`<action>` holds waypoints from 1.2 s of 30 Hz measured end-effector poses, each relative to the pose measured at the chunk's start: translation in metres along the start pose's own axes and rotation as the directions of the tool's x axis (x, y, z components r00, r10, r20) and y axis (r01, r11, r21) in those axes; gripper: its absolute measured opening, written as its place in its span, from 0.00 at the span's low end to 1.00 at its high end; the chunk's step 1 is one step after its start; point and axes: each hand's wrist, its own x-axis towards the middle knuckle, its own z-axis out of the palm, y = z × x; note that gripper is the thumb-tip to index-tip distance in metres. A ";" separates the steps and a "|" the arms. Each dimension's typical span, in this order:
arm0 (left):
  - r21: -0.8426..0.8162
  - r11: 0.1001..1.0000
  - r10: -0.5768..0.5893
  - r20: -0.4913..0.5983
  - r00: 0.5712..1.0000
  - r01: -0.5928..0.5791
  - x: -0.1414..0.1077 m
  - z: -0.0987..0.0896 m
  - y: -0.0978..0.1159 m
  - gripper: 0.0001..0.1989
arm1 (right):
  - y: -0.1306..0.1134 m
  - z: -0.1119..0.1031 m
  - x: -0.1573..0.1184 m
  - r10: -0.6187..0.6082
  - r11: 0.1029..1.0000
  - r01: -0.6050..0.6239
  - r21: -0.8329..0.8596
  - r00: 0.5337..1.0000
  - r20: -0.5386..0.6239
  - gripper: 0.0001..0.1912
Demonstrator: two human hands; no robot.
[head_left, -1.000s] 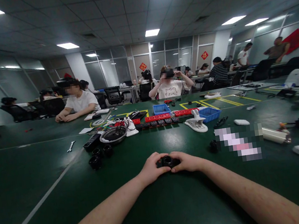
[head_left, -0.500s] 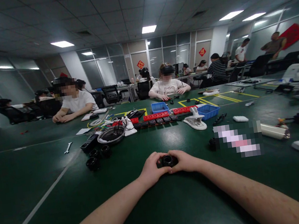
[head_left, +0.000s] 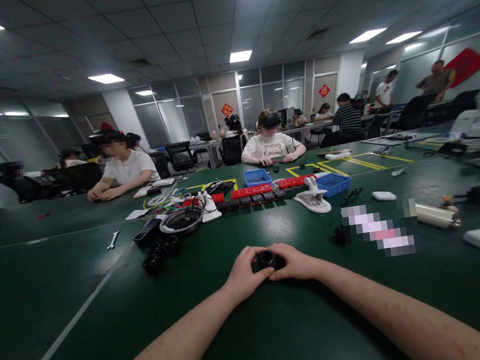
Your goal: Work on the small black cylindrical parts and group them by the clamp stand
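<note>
A small black cylindrical part with a round opening on top (head_left: 267,259) is between my two hands near the table's middle. My left hand (head_left: 247,271) curves round its left side, and my right hand (head_left: 292,261) wraps its right side. The thumbs meet in front of it and the fingertips close in behind, hiding much of its outer wall. Similar black parts (head_left: 152,264) are grouped on the table to the left. Another black part (head_left: 340,234) stands to the right, beside a blurred-out pink and white patch.
Ahead lie a round metal dish (head_left: 182,221) with cables, red power strips (head_left: 250,191), a white clamp-like stand (head_left: 314,196) and blue bins (head_left: 332,184). A wrench (head_left: 113,240) rests far left, a cream cylinder (head_left: 433,216) right. Two people sit across the green table (head_left: 263,343).
The camera view has tilted and shifted slightly. My hands still surround the black part, which looks almost unmoved, with only small shifts in the fingers.
</note>
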 end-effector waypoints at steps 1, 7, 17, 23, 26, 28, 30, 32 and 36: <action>0.001 1.000 0.009 0.006 1.000 -0.009 0.000 -0.001 0.001 0.17 | 0.001 -0.003 0.000 -0.019 0.999 0.017 0.043 0.999 0.030 0.25; -0.017 1.000 0.002 0.054 0.999 -0.001 0.001 -0.004 0.003 0.17 | 0.001 -0.012 0.000 -0.078 0.956 0.039 0.289 0.989 0.127 0.19; -0.077 0.997 -0.007 0.137 0.991 0.018 0.005 -0.007 0.000 0.19 | 0.006 -0.013 0.000 -0.039 0.980 0.006 0.201 0.986 0.162 0.16; -0.078 0.997 -0.017 0.143 0.990 0.029 0.006 -0.006 -0.002 0.19 | 0.009 -0.011 0.001 -0.027 0.977 -0.006 0.215 0.988 0.153 0.17; -0.060 0.997 -0.048 0.095 0.994 0.054 0.005 -0.002 -0.001 0.19 | 0.007 -0.005 0.001 0.062 0.980 -0.084 0.183 0.991 0.123 0.18; -0.036 0.994 -0.098 0.025 0.995 0.099 0.003 0.003 0.001 0.19 | 0.004 0.003 0.002 0.159 0.984 -0.162 0.074 0.986 0.042 0.19; -0.017 0.989 -0.144 -0.056 0.988 0.144 0.002 0.008 0.001 0.18 | -0.002 0.011 0.003 0.246 0.964 -0.252 -0.079 0.966 -0.079 0.19; -0.010 0.987 -0.163 -0.106 0.981 0.163 0.002 0.010 0.000 0.17 | -0.010 0.017 0.003 0.276 0.926 -0.311 -0.216 0.944 -0.179 0.18; -0.010 0.991 -0.137 -0.093 0.986 0.136 0.002 0.008 -0.005 0.17 | -0.019 0.021 0.003 0.261 0.894 -0.323 -0.309 0.938 -0.226 0.21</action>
